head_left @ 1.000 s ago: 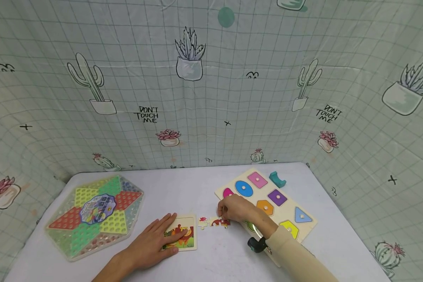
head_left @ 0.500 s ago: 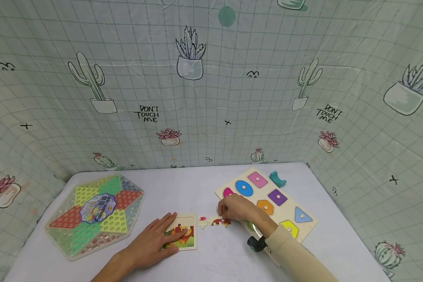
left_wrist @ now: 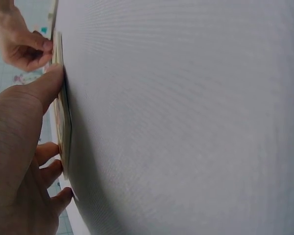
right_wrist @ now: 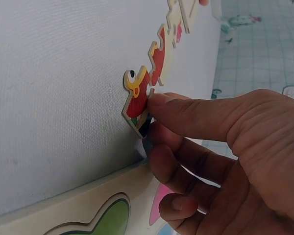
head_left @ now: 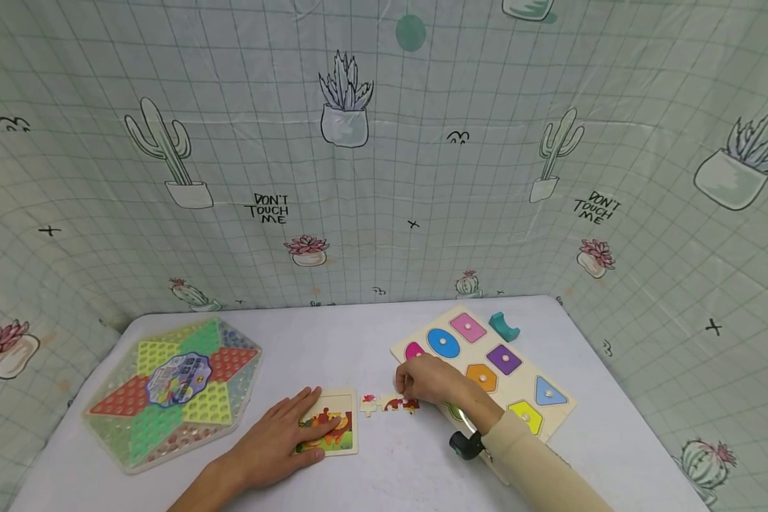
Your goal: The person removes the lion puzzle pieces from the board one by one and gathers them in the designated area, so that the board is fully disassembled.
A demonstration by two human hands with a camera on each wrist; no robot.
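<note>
And it's the right hand (head_left: 425,377) pinching the eyed piece (right_wrist: 137,100) by its edge, thumb against curled fingers! By the head view's clock, that piece is lying at three o'clock from the tray (head_left: 355,427), with the red piece (right_wrist: 158,58) sitting just beside it at nine o'clock and the flower piece (head_left: 367,407) farther out that way; whether eyed and red edges are touching, I'm not managing to tell. It's looking thin, flat and stiff, so I'm judging it very light and unlikely to bend; the knobs are seeming the likeliest spots to chip, the printed face perhaps a touch slick. Best grip? The edges, away from those knobs. The left hand (head_left: 281,441), well apart from the right, is resting with fingers spread on the tray. Out wide, the shape board (head_left: 526,382) is lying near three o'clock, the star board (head_left: 173,395) at nine beyond the left hand.
</note>
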